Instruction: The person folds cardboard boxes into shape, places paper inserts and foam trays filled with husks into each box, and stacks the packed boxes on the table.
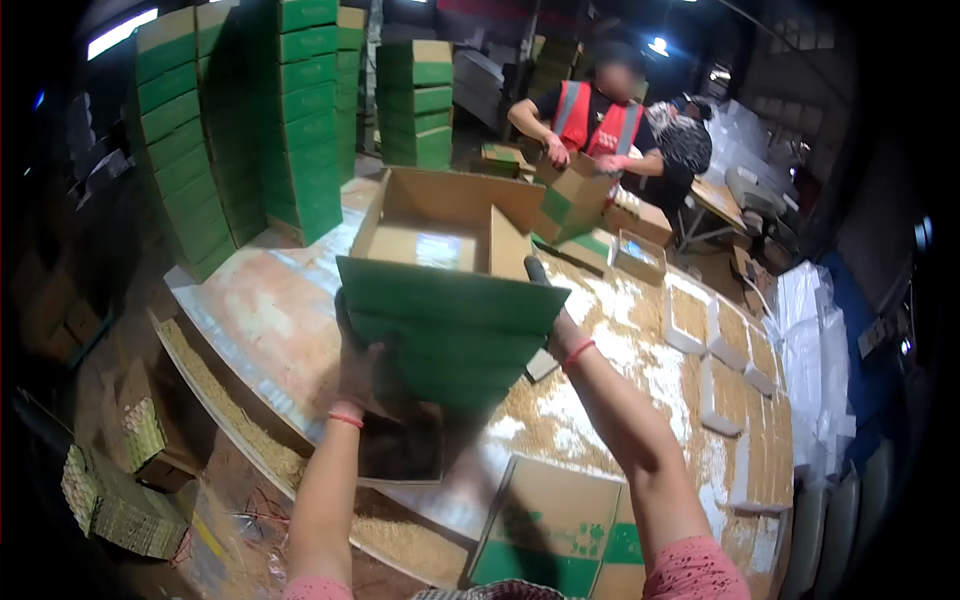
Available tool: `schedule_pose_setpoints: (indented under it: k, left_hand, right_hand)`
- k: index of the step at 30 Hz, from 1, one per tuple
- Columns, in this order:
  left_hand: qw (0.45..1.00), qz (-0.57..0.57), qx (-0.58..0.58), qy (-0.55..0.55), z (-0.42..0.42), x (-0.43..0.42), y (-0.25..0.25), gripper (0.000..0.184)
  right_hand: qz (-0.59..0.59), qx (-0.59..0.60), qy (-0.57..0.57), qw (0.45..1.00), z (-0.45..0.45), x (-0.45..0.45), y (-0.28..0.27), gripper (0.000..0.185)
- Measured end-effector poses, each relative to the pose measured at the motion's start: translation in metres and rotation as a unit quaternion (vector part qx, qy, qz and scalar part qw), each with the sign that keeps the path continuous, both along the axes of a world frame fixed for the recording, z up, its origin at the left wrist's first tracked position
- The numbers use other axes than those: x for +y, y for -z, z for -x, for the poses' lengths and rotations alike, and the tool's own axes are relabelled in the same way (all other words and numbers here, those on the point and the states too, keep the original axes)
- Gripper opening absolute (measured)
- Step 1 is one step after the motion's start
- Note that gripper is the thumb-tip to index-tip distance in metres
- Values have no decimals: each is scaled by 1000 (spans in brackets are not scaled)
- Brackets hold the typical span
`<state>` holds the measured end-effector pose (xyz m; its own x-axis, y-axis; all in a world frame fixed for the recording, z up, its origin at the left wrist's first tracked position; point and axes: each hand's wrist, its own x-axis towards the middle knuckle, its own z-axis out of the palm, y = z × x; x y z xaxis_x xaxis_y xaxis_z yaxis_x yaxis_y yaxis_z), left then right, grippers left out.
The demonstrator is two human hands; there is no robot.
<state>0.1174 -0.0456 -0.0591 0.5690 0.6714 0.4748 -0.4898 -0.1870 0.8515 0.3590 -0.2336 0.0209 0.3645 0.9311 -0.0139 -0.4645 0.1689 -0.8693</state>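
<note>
A green and brown cardboard box (455, 325) is held up in front of me, its top open and bare brown cardboard showing inside. My left hand (358, 355) grips its left side, fingers partly hidden in shadow. My right hand (556, 310) is closed on the right side, with a dark-covered thumb over the edge by the raised inner flap. Both wrists carry a red band. Under the box, a dark open box (400, 450) lies in shadow. A flat green and brown carton (545, 525) is on the table close to me.
Tall stacks of green boxes (305, 130) stand at the far left. White trays filled with tan grains (688, 318) line the table's right side. Egg trays (120, 505) sit on the floor at lower left. Across the table, a co-worker in a red vest (600, 125) handles another box.
</note>
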Motion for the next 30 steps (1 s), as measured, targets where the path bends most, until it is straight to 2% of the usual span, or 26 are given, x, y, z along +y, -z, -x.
schedule_pose_setpoints:
  k: [1, 2, 4, 5, 6, 7, 8, 9, 10, 11, 12, 13, 14, 16, 18, 19, 20, 22, 23, 24, 26, 27, 28, 29, 30]
  left_hand:
    - [1000, -25, -5, -6, 2, 0, 2, 89]
    - [994, -52, 52, -77, 5, -6, 7, 84]
    - [957, -95, 179, -209, 12, -24, 4, 75]
    - [981, -41, 53, -183, 20, -66, -18, 76]
    - [985, 18, -72, -155, 26, -98, -25, 77]
    - [989, -41, -61, -125, 34, -116, 9, 66]
    - [986, -152, -59, -37, 39, -150, 8, 61]
    - [974, -195, 9, 111, 32, -175, 32, 61]
    - [960, -175, 162, 145, 31, -219, 40, 66]
    - [917, -293, 268, 46, 23, -244, 79, 69]
    - [914, -207, 348, 7, 12, -267, 125, 74]
    - [873, -206, 441, 31, 9, -284, 144, 76]
    - [822, -207, 528, 53, 5, -300, 151, 80]
    - [811, -245, 530, 31, 6, -323, 148, 84]
    - [911, -119, 390, 61, 19, -330, 119, 81]
    - [949, -13, 298, 103, 26, -339, 77, 79]
    - [962, -111, 248, 9, 29, -341, 56, 80]
    - [952, -255, 96, -138, 26, -344, 38, 88]
    - [880, -382, 117, -259, 31, -363, -2, 92]
    - [829, -474, 131, -266, 33, -378, -56, 93]
    - [723, -637, 186, -190, 28, -394, -90, 91]
    - [673, -680, 270, -105, 20, -402, -98, 86]
    - [641, -695, 326, 3, 11, -405, -105, 76]
    - [660, -676, 326, 35, 7, -403, -104, 66]
    - [678, -656, 323, 69, 1, -400, -103, 56]
  right_hand:
    - [-5, 23, -1, 1000, -8, -4, 8, 57]
    - [-8, 47, 0, 999, -12, -13, 20, 60]
    - [66, 101, 111, 986, 0, -65, 41, 62]
    - [71, -6, 222, 972, 15, -110, 46, 65]
    - [30, -164, 291, 942, -1, -172, 92, 62]
    - [67, -226, 394, 888, 4, -231, 109, 61]
    - [221, -316, 487, 784, 1, -289, 140, 61]
    - [364, -391, 551, 641, 5, -344, 172, 62]
    - [485, -358, 500, 622, 30, -395, 171, 59]
    - [629, -437, 414, 491, 29, -466, 242, 67]
    - [621, -518, 324, 490, 23, -516, 324, 62]
    - [595, -596, 240, 483, 17, -562, 398, 58]
    - [567, -531, 291, 558, 35, -551, 360, 56]
    - [477, -387, 401, 680, 78, -519, 269, 54]
    - [341, -345, 508, 712, 70, -515, 198, 51]
    - [267, -329, 549, 720, 67, -513, 163, 51]
    - [159, -233, 625, 728, 61, -509, 125, 50]
    - [122, -340, 600, 714, 75, -511, 55, 51]
    - [88, -249, 593, 760, 76, -513, 52, 52]
    - [53, -153, 589, 792, 77, -516, 49, 52]
    - [-18, -233, 546, 804, 64, -520, 79, 54]
    - [-16, -219, 520, 825, 62, -526, 75, 59]
    - [64, -289, 551, 781, 58, -528, 72, 62]
    - [43, -423, 573, 701, 77, -519, 39, 63]
    - [67, -612, 547, 567, 77, -516, 26, 64]
